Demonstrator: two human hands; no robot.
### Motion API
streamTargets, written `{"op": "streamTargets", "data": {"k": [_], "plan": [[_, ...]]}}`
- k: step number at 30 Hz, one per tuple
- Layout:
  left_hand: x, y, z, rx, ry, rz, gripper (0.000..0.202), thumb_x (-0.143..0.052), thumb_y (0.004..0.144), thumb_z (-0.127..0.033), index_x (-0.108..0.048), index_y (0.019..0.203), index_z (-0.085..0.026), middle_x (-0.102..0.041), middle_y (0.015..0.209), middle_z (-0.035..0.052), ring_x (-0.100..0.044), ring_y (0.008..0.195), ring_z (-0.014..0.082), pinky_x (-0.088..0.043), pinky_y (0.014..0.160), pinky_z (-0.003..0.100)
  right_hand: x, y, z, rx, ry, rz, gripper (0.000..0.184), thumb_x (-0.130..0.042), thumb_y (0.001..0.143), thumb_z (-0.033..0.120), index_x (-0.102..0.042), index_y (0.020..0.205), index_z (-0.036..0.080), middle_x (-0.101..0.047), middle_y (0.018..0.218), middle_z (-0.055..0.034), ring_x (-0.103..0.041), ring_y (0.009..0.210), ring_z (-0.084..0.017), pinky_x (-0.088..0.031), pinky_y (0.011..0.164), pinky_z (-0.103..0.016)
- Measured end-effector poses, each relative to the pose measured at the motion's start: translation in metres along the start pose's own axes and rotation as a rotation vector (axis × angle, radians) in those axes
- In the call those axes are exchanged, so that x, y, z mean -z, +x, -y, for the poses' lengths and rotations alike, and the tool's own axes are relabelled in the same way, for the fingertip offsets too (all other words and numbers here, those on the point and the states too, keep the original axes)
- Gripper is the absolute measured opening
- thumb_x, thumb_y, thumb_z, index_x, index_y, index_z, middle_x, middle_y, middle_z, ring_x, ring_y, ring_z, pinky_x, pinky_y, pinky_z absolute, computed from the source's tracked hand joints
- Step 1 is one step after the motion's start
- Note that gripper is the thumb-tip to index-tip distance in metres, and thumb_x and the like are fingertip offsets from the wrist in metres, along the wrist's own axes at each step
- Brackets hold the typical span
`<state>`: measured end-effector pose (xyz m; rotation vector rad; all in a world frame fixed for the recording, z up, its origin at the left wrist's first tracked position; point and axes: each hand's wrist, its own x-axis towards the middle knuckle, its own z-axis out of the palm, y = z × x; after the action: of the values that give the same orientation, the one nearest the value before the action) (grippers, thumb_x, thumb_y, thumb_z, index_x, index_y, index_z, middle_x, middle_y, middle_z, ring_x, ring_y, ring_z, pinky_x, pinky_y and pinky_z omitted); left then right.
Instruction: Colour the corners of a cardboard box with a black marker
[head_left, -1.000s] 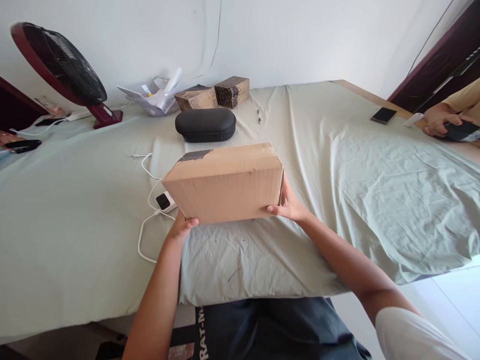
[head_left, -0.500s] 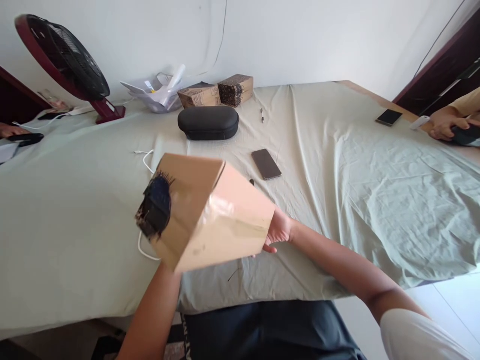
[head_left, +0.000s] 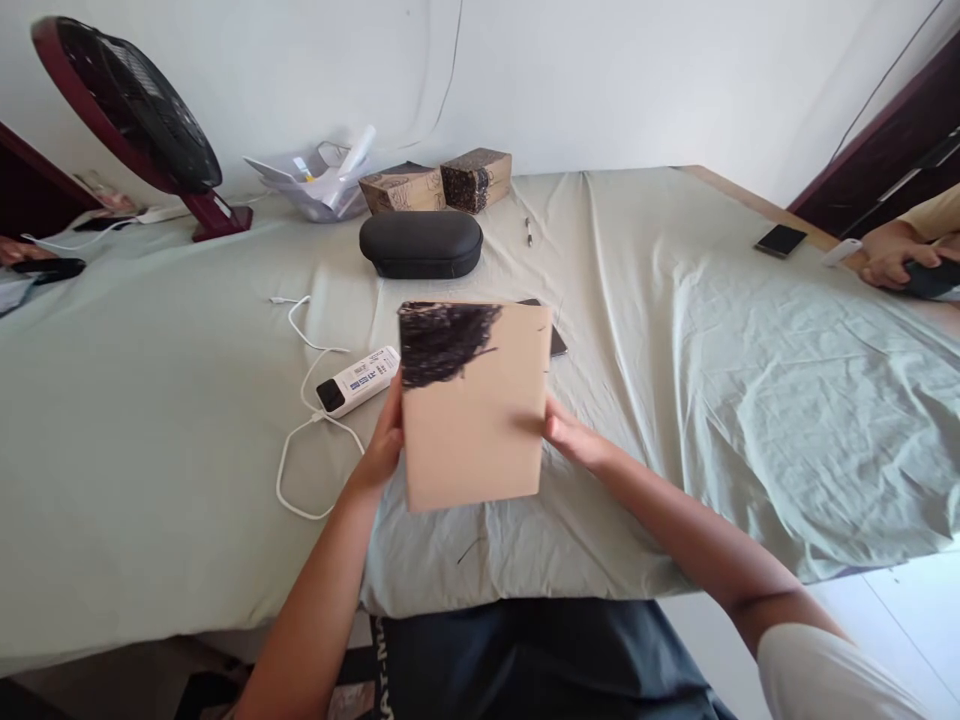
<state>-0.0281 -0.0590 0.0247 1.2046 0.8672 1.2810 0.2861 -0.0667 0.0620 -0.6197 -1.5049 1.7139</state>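
I held one cardboard box point(head_left: 472, 405) upright above the near edge of the bed point(head_left: 712, 380), one flat face turned toward me, with a patch of black scribble across its top left corner. My left hand point(head_left: 382, 450) gripped its left edge and my right hand point(head_left: 574, 445) gripped its right edge, fingers wrapped behind it where I could not see them. The bed was covered by a pale green sheet. On it lay one white power bank point(head_left: 358, 380) with a white cable point(head_left: 300, 440) looping from it, just left of the box. One dark phone point(head_left: 556, 342) peeked out from behind the box's upper right corner. Farther back sat one closed black oval case point(head_left: 420, 244), its contents hidden, and behind that two small brown patterned boxes point(head_left: 435, 185) stood side by side, both closed. Beside them was a heap of white papers and plastic point(head_left: 315, 185). One small pen point(head_left: 529, 232) lay to the right of the case. One black fan with a dark red frame point(head_left: 127, 115) stood at the far left corner. At the far right, another person's hand point(head_left: 889, 265) rested near a second phone point(head_left: 780, 240) on the wooden edge.
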Motion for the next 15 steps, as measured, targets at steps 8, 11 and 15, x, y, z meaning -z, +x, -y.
{"op": "streamTargets", "data": {"k": [8, 11, 15], "plan": [[-0.021, 0.004, -0.028, -0.523, 0.244, 0.012, 0.122, -0.079, 0.067, -0.092, -0.035, 0.169, -0.044, -0.030, 0.180, 0.0060, -0.035, 0.163, 0.0427, -0.037, 0.132, 0.059, -0.013, -0.005, 0.003, 0.120, -0.295, -0.025, 0.099, -0.090, 0.078, 0.067, -0.046, 0.155, 0.024, -0.058, 0.148, -0.0177, -0.056, 0.142, -0.040, -0.053, 0.118, -0.059], [-0.032, 0.012, -0.054, -0.821, 0.275, -0.034, 0.096, -0.084, 0.071, -0.080, -0.044, 0.154, -0.056, -0.027, 0.179, -0.0047, -0.034, 0.164, 0.0363, -0.037, 0.132, 0.058, -0.012, -0.004, 0.000, 0.198, -0.408, -0.010, 0.095, -0.090, 0.076, 0.070, -0.053, 0.150, 0.024, -0.061, 0.143, -0.0163, -0.049, 0.149, -0.041, -0.046, 0.125, -0.062], [-0.034, 0.017, -0.086, -1.020, 0.472, 0.054, 0.088, -0.093, 0.062, -0.075, -0.056, 0.134, -0.040, -0.035, 0.172, 0.0062, -0.038, 0.160, 0.0393, -0.034, 0.132, 0.061, -0.011, -0.004, -0.002, 0.225, -0.405, 0.034, 0.088, -0.084, 0.083, 0.072, -0.055, 0.149, 0.022, -0.065, 0.135, -0.0155, -0.045, 0.153, -0.041, -0.042, 0.128, -0.063]]}}
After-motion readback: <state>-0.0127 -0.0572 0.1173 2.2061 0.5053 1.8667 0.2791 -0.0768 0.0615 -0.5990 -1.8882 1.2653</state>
